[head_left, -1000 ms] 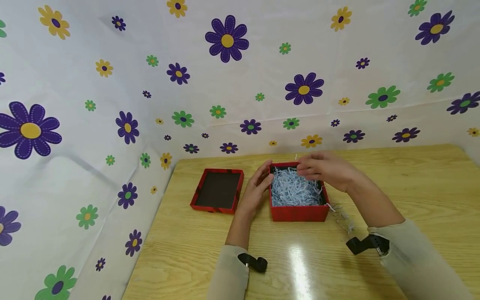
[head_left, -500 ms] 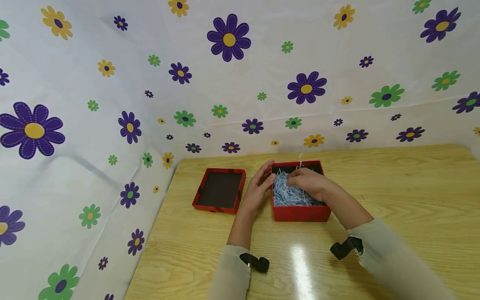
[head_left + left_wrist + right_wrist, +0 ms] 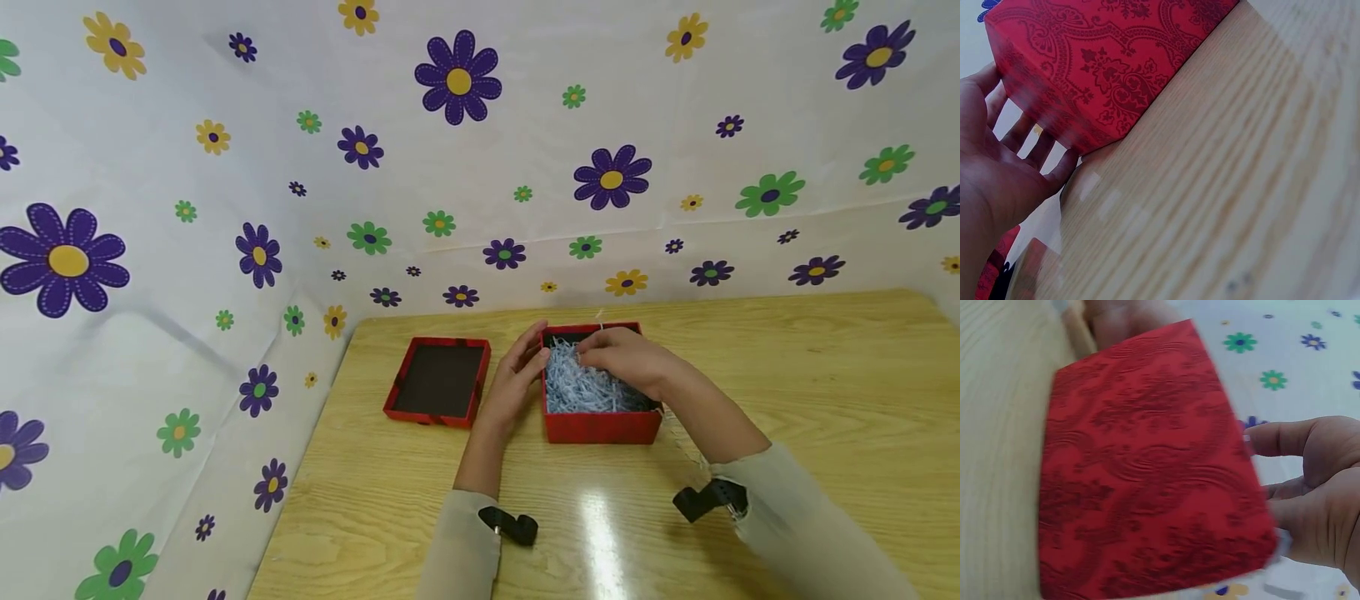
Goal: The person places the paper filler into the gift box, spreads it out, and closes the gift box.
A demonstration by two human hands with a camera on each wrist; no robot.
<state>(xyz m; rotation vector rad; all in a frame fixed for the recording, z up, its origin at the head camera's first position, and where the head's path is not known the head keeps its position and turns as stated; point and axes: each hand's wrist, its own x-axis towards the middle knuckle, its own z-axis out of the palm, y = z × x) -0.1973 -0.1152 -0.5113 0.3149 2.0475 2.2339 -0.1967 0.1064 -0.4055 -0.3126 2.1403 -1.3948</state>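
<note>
A red patterned box (image 3: 600, 429) stands without its lid on the wooden table, filled with pale blue shredded paper (image 3: 581, 390). My left hand (image 3: 517, 375) rests against the box's left wall. In the left wrist view, the fingers of this left hand (image 3: 1004, 169) lie spread along that wall. Over the right rim, my right hand (image 3: 633, 358) reaches into the box with its fingertips at the paper. The box wall hides the fingertips of the right hand (image 3: 1322, 487) in the right wrist view, so whether they pinch any paper cannot be seen.
A red lid (image 3: 438, 381) with a dark inside lies upturned to the left of the box. One paper strand (image 3: 601, 317) sticks up at the back rim, and faint loose strands hang by the right side. White flowered cloth (image 3: 525, 150) covers the walls behind the table.
My right hand has come down from above the box's back right into the paper, then lifted slightly. The left hand has stayed at the left wall.
</note>
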